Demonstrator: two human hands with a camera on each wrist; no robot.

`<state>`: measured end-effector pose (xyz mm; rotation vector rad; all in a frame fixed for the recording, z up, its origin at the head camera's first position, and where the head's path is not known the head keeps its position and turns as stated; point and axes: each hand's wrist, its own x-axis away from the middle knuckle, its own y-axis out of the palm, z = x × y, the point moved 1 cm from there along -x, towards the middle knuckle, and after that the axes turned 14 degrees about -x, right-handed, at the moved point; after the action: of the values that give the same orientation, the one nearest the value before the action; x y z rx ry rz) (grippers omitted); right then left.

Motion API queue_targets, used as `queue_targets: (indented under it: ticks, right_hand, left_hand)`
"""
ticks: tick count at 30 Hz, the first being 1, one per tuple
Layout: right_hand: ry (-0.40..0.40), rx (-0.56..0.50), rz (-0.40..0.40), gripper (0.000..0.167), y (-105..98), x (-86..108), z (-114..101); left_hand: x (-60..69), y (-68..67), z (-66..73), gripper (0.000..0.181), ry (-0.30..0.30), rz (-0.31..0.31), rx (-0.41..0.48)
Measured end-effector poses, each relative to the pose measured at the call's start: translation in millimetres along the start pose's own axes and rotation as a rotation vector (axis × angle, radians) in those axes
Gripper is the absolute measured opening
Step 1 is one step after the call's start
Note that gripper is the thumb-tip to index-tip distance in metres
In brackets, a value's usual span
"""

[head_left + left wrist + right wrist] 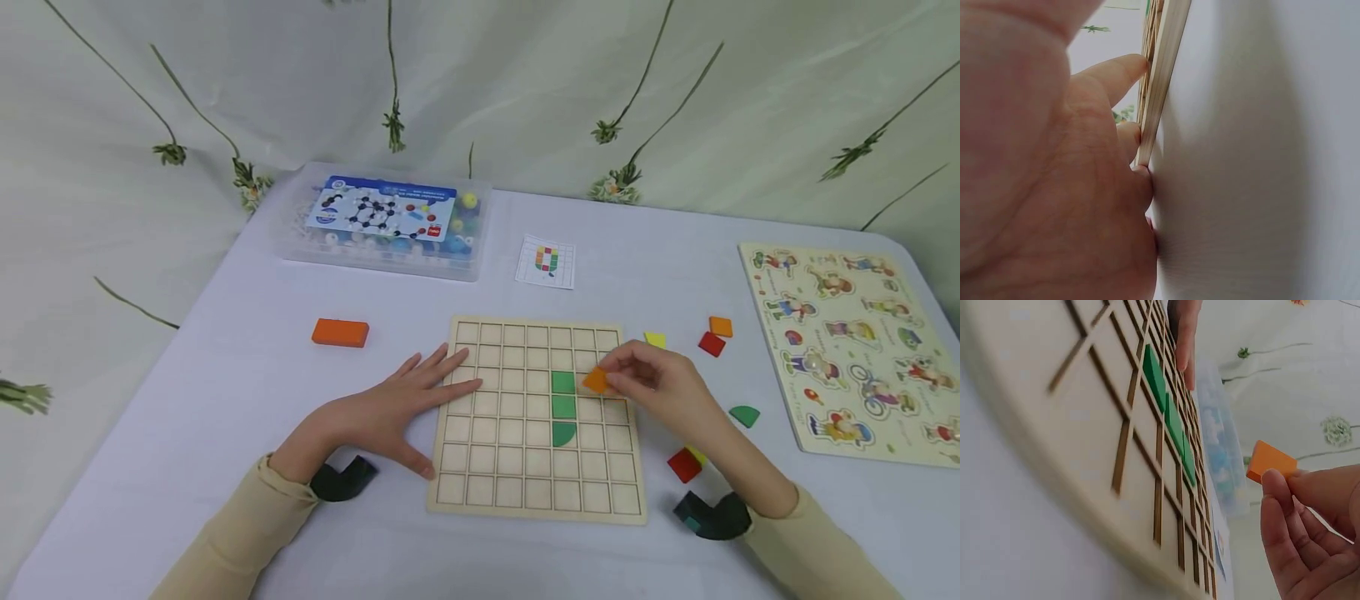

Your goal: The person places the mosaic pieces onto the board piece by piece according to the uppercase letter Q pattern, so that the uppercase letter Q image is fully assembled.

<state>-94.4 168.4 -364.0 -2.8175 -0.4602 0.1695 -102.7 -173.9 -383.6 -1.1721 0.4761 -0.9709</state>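
A wooden grid board lies in the middle of the table. In one of its columns sit two green square tiles and, below them, a green quarter-round tile. My right hand pinches an orange square tile between thumb and fingers, over the cells right of the green tiles. The right wrist view has this orange tile held up off the board. Spread out at the board's left edge, my left hand touches it with straight fingers, also visible against the edge in the left wrist view.
Loose tiles lie right of the board: a red tile, an orange tile, a green quarter-round piece and others. A pattern card and a plastic box stand behind. An orange block is left, a picture puzzle board right.
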Motion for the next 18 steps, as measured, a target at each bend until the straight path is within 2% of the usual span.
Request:
queue_targets:
  ticks: [3, 8, 12, 18]
  right_hand:
    - [-0.024, -0.077, -0.038, 0.013, 18.5, -23.2, -3.8]
    - [-0.055, -0.047, -0.118, 0.008, 48.3, -52.7, -4.7]
    - [-0.034, 0.016, -0.18, 0.004, 61.5, -63.2, -1.1]
    - [-0.072, 0.105, -0.221, 0.002, 65.8, -68.3, 0.8]
  left_hand:
    - [0.4, -0.2, -0.6, 0.108, 0.0, 0.001, 0.01]
    - [0.5, 0.2, -0.5, 0.107, 0.002, -0.004, 0.012]
    - [-0.4, -0.2, 0.1, 0.106, 0.002, -0.009, 0.013]
    - [1.1, 0.2, -1.2, 0.106, 0.009, 0.003, 0.004]
